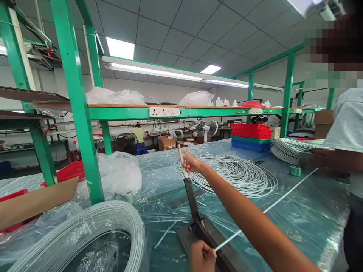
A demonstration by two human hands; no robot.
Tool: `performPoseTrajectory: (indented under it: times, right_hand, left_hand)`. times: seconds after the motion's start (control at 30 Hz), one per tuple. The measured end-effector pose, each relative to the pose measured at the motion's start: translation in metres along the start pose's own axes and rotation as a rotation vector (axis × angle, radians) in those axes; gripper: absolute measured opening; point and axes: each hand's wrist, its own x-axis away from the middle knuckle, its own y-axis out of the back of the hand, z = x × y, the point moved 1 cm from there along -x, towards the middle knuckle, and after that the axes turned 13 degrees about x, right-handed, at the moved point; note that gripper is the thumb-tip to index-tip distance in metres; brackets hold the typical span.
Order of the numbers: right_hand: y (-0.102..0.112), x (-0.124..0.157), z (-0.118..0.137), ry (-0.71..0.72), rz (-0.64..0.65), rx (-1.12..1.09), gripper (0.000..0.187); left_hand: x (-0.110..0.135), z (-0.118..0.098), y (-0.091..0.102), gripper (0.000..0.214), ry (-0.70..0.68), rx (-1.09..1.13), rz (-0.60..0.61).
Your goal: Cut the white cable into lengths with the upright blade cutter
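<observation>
White cable [255,217] runs across the worktop [306,223] into the cutter [198,223], pinched in the left hand [202,257] right at the cutter's base. Right hand [190,162] is closed around the raised lever handle [181,156]. Those left fingers sit very near the blade, so they could be nipped; the slack cable could also slip on the plastic sheet.

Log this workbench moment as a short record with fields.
Setting: workshop bench covered in clear plastic film
Right hand: grips the raised cutter lever by its handle
Left hand: holds one end of a white tube at the cutter base
Near: loose white tubing coil, wrapped coil
Co-worker: arm at the right, beside a green tape roll
</observation>
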Motion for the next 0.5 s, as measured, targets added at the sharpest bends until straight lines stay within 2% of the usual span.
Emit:
performPoseTrajectory:
  times: [0.13, 0.2, 0.27, 0.37, 0.5]
  right_hand:
    - [0.020, 0.048, 0.006, 0.041, 0.059, -0.016, 0.052]
    - [0.030, 0.079, 0.006, 0.048, 0.089, -0.019, 0.062]
    - [0.036, 0.114, 0.002, 0.043, 0.104, -0.027, 0.065]
    - [0.041, 0.165, -0.013, 0.016, 0.079, -0.048, 0.052]
    - [0.036, 0.222, -0.045, -0.045, -0.005, -0.073, 0.033]
  left_hand:
    - [0.002, 0.003, -0.004, 0.022, 0.036, 0.199, -0.004]
    - [0.004, 0.001, -0.005, 0.028, 0.038, 0.257, -0.013]
    - [0.007, 0.000, -0.005, 0.031, 0.038, 0.293, -0.027]
    - [0.007, 0.000, -0.003, 0.029, 0.053, 0.321, -0.040]
    - [0.007, -0.002, -0.003, 0.028, 0.057, 0.336, -0.052]
